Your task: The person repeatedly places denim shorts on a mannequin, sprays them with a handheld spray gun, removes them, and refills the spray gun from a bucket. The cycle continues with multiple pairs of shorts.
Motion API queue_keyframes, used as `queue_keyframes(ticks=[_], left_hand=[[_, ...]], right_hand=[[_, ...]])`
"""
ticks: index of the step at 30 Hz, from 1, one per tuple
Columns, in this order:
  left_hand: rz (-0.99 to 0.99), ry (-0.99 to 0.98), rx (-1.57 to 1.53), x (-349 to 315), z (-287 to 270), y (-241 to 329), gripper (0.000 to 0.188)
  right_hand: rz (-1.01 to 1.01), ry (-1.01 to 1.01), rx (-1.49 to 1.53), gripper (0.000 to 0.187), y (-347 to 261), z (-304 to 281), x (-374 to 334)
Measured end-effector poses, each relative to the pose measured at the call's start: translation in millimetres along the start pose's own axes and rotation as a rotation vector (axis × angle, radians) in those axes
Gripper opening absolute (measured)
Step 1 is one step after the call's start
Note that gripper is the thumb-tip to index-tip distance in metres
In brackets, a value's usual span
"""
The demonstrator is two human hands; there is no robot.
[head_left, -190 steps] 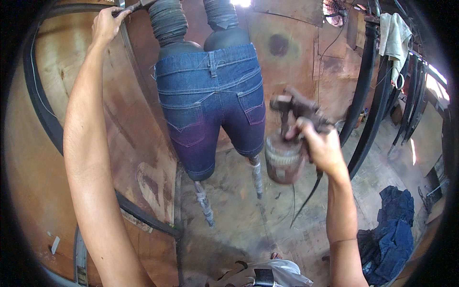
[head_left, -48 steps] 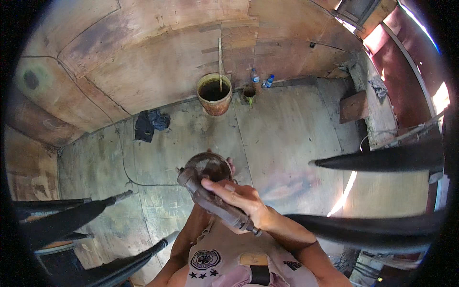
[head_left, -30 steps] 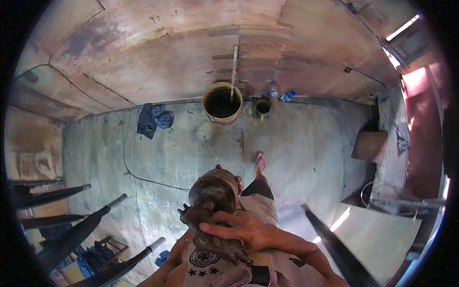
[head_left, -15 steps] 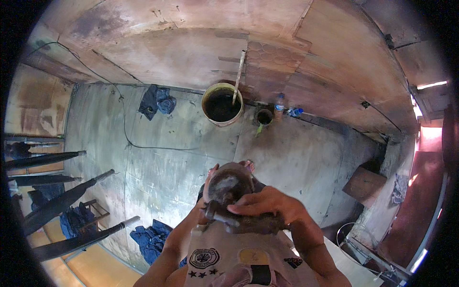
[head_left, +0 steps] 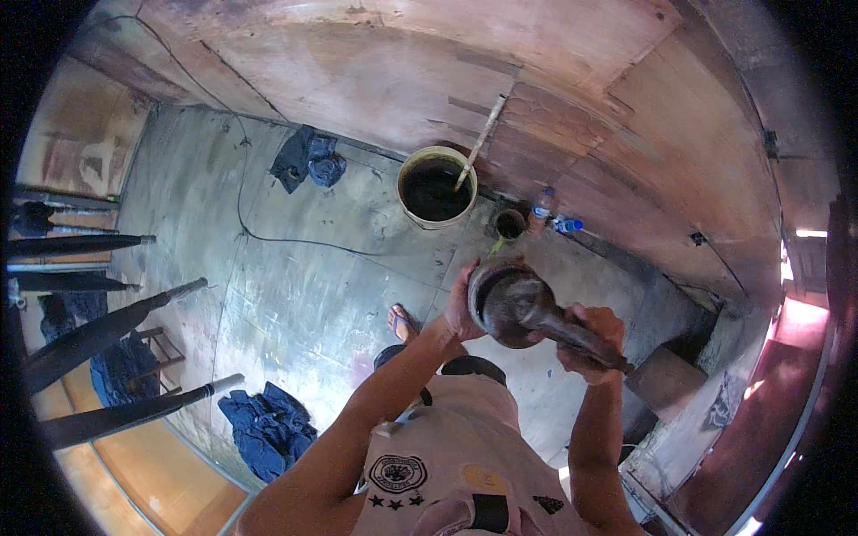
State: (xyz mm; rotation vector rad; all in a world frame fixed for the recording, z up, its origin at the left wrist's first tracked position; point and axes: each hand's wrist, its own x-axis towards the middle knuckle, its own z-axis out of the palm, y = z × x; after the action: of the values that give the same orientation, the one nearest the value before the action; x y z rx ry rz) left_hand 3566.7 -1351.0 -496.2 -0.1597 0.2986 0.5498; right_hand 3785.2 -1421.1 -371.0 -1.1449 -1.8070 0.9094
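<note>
Both hands hold a dark, stained spray gun (head_left: 536, 313) with a round cup, in front of my body and above the floor. My left hand (head_left: 460, 304) is wrapped around the side of the cup, whose rim is paler. My right hand (head_left: 592, 344) grips the gun's long body, which points down to the right. The fingers' undersides are hidden behind the gun. Beyond the gun stand a pale bucket (head_left: 406, 198) with dark liquid and a pale stick (head_left: 483, 138) leaning in it, and a small dark cup (head_left: 509, 223).
Two plastic bottles (head_left: 543, 204) are by the wall. A thin black hose (head_left: 241, 192) runs over the grey floor (head_left: 313, 286). Bundles of dark blue cloth (head_left: 265, 431) lie at left, near dark padded poles (head_left: 116, 335) jutting inward. A brown board (head_left: 666, 384) stands at right.
The spray gun has moved away from my chest, forward and to the right, and turned. My right hand has shifted from the cup area onto the body. The head view has swung slightly.
</note>
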Motion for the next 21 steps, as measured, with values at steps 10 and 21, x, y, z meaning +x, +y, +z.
queue_keyframes(ticks=[10,21], left_hand=[[-0.016,0.002,-0.152,42,-109,20,0.080],[-0.049,0.080,-0.227,90,-307,86,0.080]], right_hand=[[0.399,0.597,0.526,0.070,47,-34,-30],[0.761,0.206,-0.014,0.023,229,-30,42]])
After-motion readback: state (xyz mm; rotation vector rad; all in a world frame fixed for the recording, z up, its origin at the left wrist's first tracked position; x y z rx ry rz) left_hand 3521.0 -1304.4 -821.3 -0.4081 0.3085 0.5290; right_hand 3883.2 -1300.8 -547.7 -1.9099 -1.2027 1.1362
